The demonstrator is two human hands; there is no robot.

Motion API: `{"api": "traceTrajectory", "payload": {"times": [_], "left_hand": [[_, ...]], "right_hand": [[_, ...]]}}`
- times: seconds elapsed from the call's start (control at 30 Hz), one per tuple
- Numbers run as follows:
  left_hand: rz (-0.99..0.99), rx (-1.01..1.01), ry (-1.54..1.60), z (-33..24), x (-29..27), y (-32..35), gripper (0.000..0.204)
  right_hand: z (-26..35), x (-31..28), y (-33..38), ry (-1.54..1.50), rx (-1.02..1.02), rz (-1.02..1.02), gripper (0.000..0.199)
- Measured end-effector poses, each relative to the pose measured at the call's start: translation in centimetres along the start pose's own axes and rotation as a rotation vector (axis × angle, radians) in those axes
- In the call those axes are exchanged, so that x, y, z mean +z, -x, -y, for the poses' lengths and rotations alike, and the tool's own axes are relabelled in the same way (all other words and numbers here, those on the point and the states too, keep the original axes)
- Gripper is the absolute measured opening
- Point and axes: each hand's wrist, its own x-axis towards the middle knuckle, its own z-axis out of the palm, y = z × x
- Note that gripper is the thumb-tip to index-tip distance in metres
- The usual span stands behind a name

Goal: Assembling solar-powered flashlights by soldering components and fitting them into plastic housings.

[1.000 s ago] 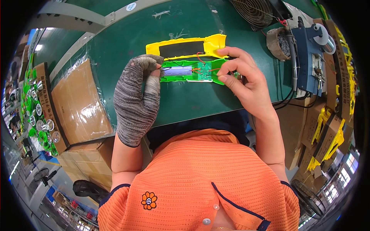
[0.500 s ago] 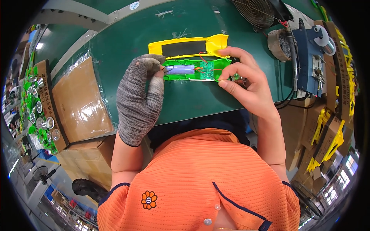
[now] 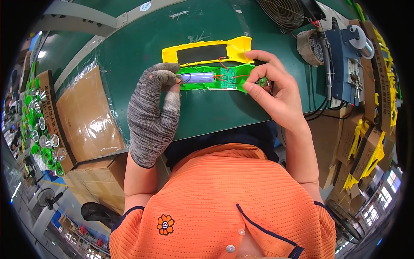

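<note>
A green plastic half-shell (image 3: 246, 69) lies on the bench, its hollow side up. Inside it sit a lilac cylindrical battery cell (image 3: 198, 77) and a green circuit board (image 3: 228, 79), joined by thin wires. My left hand (image 3: 153, 114), in a grey knit glove with bare fingertips, grips the shell's left end. At the right end, the bare thumb and forefinger of my right hand (image 3: 278, 97) close on the shell's near edge; a thin wire there is partly hidden. Just beyond lies a yellow half-shell (image 3: 170, 55) with a black panel (image 3: 202, 53), close to my right hand's other fingers.
A solder spool (image 3: 362, 43) on a blue stand, a soldering iron (image 3: 329, 73), a round pot (image 3: 308, 47) and a fan (image 3: 282, 13) stand at the right. Plastic-wrapped cardboard (image 3: 88, 114) and a box of green parts with reflectors (image 3: 43, 134) are on the left.
My right thumb and forefinger have shifted slightly away from me, onto the green shell's edge. My left hand keeps its grip. The whole view has drifted a little.
</note>
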Motion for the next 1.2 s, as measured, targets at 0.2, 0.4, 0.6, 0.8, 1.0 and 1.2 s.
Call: {"api": "traceTrajectory", "payload": {"times": [0.2,0.4,0.6,0.8,1.0,1.2], "left_hand": [[-0.020,-0.011,0.003,0.1,0.2,0.0,0.018],[-0.035,0.010,0.048,0.0,0.2,0.1,0.017],[-0.033,-0.042,0.079,0.1,0.3,0.4,0.016],[0.001,0.030,0.008,0.3,-0.1,0.1,0.019],[0.016,0.021,-0.014,0.4,-0.3,-0.4,0.021],[0.036,0.053,-0.102,-0.3,0.0,-1.0,0.026]], "right_hand": [[-0.6,0.8,0.1,-0.057,0.050,-0.117,0.009],[-0.4,1.1,0.1,0.011,0.011,-0.149,0.010],[-0.7,1.0,0.0,0.150,-0.123,-0.107,0.014],[-0.9,0.9,-0.1,0.177,-0.196,-0.080,0.012],[-0.6,0.8,-0.2,0.190,-0.152,-0.062,0.011],[-0.6,0.7,-0.4,0.283,-0.236,-0.032,0.012]]}}
